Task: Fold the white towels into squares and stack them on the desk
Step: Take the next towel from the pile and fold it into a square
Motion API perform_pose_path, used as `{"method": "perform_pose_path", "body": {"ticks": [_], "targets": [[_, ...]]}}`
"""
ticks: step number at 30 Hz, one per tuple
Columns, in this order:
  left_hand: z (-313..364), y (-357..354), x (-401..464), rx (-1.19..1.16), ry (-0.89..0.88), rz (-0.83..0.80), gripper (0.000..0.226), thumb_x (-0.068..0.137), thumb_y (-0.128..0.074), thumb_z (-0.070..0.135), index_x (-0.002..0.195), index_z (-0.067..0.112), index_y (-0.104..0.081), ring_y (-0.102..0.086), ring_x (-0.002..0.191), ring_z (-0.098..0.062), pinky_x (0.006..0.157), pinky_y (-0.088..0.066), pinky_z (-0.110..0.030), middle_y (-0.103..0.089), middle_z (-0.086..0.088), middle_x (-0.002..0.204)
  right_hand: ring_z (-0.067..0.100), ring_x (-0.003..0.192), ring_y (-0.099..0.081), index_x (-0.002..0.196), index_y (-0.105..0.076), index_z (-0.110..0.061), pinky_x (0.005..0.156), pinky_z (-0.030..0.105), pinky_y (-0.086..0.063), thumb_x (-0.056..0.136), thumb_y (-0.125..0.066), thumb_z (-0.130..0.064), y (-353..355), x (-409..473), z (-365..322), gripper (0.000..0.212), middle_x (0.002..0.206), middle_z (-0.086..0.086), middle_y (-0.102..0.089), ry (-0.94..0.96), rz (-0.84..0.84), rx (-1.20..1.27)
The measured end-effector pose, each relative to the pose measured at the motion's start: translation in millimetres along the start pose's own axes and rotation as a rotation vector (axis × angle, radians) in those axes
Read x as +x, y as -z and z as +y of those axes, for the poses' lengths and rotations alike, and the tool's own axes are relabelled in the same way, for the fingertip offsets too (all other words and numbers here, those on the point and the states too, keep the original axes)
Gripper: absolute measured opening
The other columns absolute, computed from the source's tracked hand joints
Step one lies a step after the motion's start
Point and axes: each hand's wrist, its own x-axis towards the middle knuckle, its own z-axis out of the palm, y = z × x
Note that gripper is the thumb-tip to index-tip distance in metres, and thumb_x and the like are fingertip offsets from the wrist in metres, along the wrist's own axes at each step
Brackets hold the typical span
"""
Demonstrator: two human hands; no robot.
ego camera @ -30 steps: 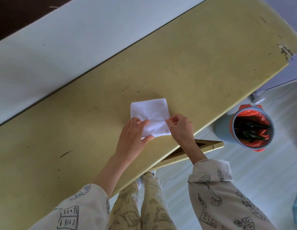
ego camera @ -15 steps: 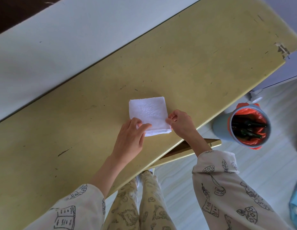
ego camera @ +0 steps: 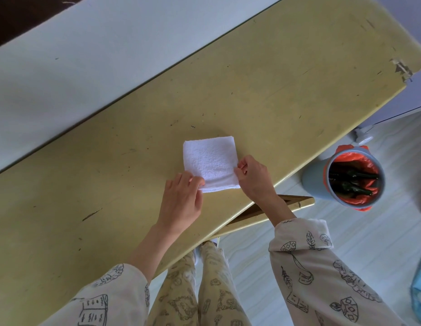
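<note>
Head view: blue bin [ego camera: 314,182], orange liner, holds dark bottles [ego camera: 351,182]; both hands pinch folded towel [ego camera: 210,161] corners

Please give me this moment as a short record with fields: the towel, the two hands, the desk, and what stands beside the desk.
towel: one white towel, folded to a square, lying flat on the desk
left hand: left hand pinches the towel's near left corner
right hand: right hand pinches the towel's right edge near the bottom corner
desk: yellow desk, scratched, its far right corner chipped
stack: no other towel in view, so no stack yet
beside the desk: blue bin with an orange liner, on the floor at right
</note>
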Motion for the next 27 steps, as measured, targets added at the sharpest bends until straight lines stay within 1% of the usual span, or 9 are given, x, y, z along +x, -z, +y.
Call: {"method": "perform_pose_path", "body": {"ticks": [3, 5, 7, 10, 14, 17, 20, 23, 27], "targets": [[-1.0, 6.5, 1.5, 0.033, -0.013, 0.024, 0.015, 0.085, -0.046, 0.025, 0.090, 0.018, -0.058, -0.055, 0.078, -0.022, 0.069, -0.038, -0.033, -0.057, 0.001, 0.085, 0.018, 0.079, -0.049, 0.094, -0.052, -0.006, 0.070, 0.027, -0.040, 0.093, -0.050, -0.012, -3.4, -1.2, 1.4, 0.006, 0.085, 0.002, -0.054, 0.004, 0.022, 0.025], [0.9, 8.6, 8.3, 0.072, -0.018, 0.063, 0.017, 0.085, -0.045, 0.017, 0.093, 0.017, -0.060, -0.054, 0.082, -0.024, 0.072, -0.034, -0.032, -0.057, -0.003, 0.091, 0.019, 0.078, -0.049, 0.094, -0.051, -0.006, 0.069, 0.028, -0.040, 0.092, -0.050, -0.012, -5.0, -2.4, 2.7, 0.007, 0.084, 0.003, -0.054, 0.007, 0.048, 0.047], [2.6, 7.7, 21.8, 0.118, -0.012, 0.071, 0.026, 0.085, -0.046, 0.009, 0.106, 0.016, -0.059, -0.054, 0.097, -0.026, 0.077, -0.036, -0.033, -0.058, -0.007, 0.109, 0.020, 0.076, -0.048, 0.092, -0.049, -0.006, 0.068, 0.029, -0.038, 0.092, -0.049, -0.011, -7.1, -3.6, 3.9, 0.005, 0.082, 0.003, -0.053, 0.018, 0.071, 0.061], [2.2, -0.8, 46.2, 0.157, -0.080, -0.005, 0.038, 0.091, -0.041, 0.011, 0.128, 0.011, -0.050, -0.041, 0.129, -0.030, 0.095, -0.039, -0.043, -0.044, -0.010, 0.140, 0.021, 0.073, -0.047, 0.087, -0.044, -0.011, 0.066, 0.028, -0.036, 0.092, -0.049, -0.009, -10.4, -3.7, 5.3, 0.007, 0.081, 0.003, -0.052, 0.040, 0.094, 0.070], [-2.2, -20.9, 57.4, 0.201, -0.108, -0.149, 0.051, 0.095, -0.029, 0.028, 0.138, 0.003, -0.036, -0.034, 0.136, -0.029, 0.107, -0.031, -0.054, -0.036, -0.013, 0.147, 0.022, 0.072, -0.046, 0.086, -0.042, -0.012, 0.067, 0.030, -0.037, 0.090, -0.048, -0.006, -11.8, -1.8, 7.2, 0.009, 0.080, 0.004, -0.051, 0.052, 0.107, 0.042], [-3.7, -30.5, 54.6, 0.236, -0.111, -0.143, 0.052, 0.096, -0.028, 0.030, 0.140, 0.003, -0.032, -0.032, 0.137, -0.029, 0.110, -0.023, -0.051, -0.034, -0.013, 0.148, 0.025, 0.071, -0.048, 0.090, -0.052, -0.004, 0.066, 0.034, -0.039, 0.087, -0.049, 0.001, -17.4, -2.1, 6.3, 0.007, 0.085, 0.008, -0.052, 0.187, 0.343, -0.064], [-3.0, -30.8, 55.1, 0.249, -0.112, -0.124, 0.051, 0.098, -0.022, 0.031, 0.140, 0.003, -0.033, -0.035, 0.135, -0.030, 0.109, -0.023, -0.051, -0.036, -0.014, 0.146, 0.030, 0.094, -0.058, 0.103, -0.060, -0.002, 0.078, 0.039, -0.047, 0.086, -0.047, 0.000, -32.8, 4.3, 7.9, 0.022, 0.105, 0.015, -0.061, 0.415, 0.536, -0.246], [-4.1, -32.0, 54.0, 0.249, -0.125, -0.135, 0.052, 0.098, -0.022, 0.032, 0.140, 0.003, -0.033, -0.034, 0.136, -0.030, 0.109, -0.022, -0.051, -0.036, -0.014, 0.146, 0.032, 0.129, -0.044, 0.126, -0.049, 0.000, 0.105, 0.050, -0.035, 0.092, -0.033, -0.009, -42.3, 14.4, 7.1, 0.039, 0.134, 0.016, -0.051, 0.479, 0.390, -0.449], [-7.2, -29.3, 55.5, 0.207, -0.149, -0.135, 0.053, 0.100, -0.017, 0.032, 0.141, 0.003, -0.031, -0.030, 0.138, -0.029, 0.111, -0.020, -0.049, -0.034, -0.013, 0.148, 0.026, 0.142, -0.023, 0.144, -0.025, -0.004, 0.114, 0.050, -0.012, 0.097, -0.021, -0.029, -43.2, 22.9, 14.1, 0.054, 0.153, 0.008, -0.027, 0.417, 0.183, -0.597]]}}
